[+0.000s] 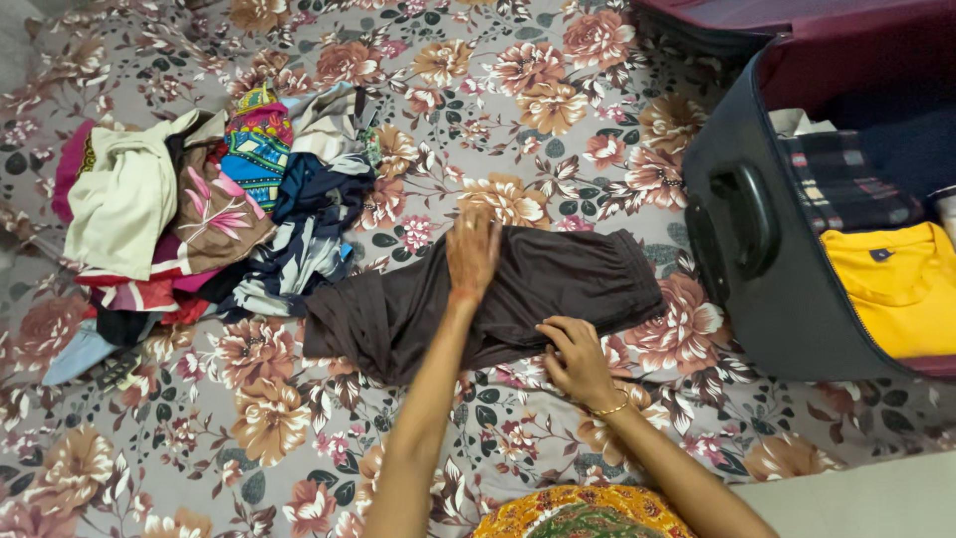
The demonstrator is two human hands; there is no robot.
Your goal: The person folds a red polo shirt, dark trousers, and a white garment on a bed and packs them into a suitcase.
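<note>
Only one view is given, taken from a camera worn on the person's head. It is aimed steeply downward and forward over a flowered bedsheet [329, 418], at about arm's reach. The bottom edge is entered by both forearms. The frame is bounded on the left by a pile of clothes [199, 209] and on the right by an open suitcase [767, 269], partly cut off.
</note>
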